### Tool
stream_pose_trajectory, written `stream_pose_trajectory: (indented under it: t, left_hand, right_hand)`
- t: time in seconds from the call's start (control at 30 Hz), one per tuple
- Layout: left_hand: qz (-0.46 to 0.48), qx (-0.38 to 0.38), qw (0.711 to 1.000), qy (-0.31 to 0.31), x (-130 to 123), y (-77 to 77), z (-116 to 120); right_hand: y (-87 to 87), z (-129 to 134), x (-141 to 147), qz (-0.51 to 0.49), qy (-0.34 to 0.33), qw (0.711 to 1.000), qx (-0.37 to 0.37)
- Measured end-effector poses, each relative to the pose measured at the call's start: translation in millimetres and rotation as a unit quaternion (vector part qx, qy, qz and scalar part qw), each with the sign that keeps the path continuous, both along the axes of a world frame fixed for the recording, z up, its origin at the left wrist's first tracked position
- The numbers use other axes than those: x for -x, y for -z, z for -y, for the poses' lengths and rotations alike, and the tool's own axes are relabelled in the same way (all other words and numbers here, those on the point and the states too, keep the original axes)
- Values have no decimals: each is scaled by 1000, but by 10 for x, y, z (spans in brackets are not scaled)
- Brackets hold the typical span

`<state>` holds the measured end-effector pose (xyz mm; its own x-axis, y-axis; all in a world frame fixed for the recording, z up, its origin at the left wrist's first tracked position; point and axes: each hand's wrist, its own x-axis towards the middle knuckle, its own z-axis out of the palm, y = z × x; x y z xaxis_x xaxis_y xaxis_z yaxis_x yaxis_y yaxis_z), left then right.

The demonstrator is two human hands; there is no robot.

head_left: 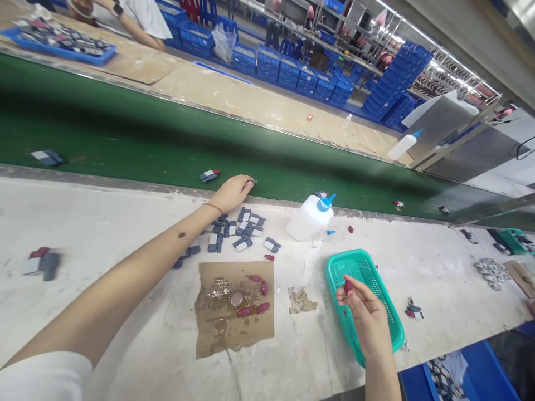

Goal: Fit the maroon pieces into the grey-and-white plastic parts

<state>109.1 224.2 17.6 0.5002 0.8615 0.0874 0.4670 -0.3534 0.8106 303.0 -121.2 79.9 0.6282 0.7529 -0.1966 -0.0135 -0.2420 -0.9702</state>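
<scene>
My left hand (232, 190) reaches over the near edge of the green conveyor belt (167, 150). Its fingers are closed on a small dark grey part (251, 182), mostly hidden by them. Just below that wrist lies a loose group of grey-and-white parts (243, 228). Over the green plastic basket (390, 317), my right hand (364, 312) pinches a small dark red piece (348, 285). Similar dark red pieces (246, 311) lie on a wet brown cardboard sheet (234, 342) between my hands.
A white squeeze bottle (307, 218) with a blue tip stands between cardboard and belt. Grey-and-red assemblies ride on the belt, one (209, 175) left of my hand. Across it, a person's arm (134, 25) is near a blue tray (62, 50) of parts. A blue bin (480, 362) stands lower right.
</scene>
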Motion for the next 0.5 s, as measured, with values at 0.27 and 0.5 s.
stream_pose_trajectory:
  t: [0.27,0.5]
  left_hand:
    - [198,201,958,-51,530,-134,857]
    - [266,310,908,-95,1064,-255,1636]
  right_hand:
    - [18,-390,493,-114,-123,986,-9]
    - [267,-687,802,-64,-263,962,32]
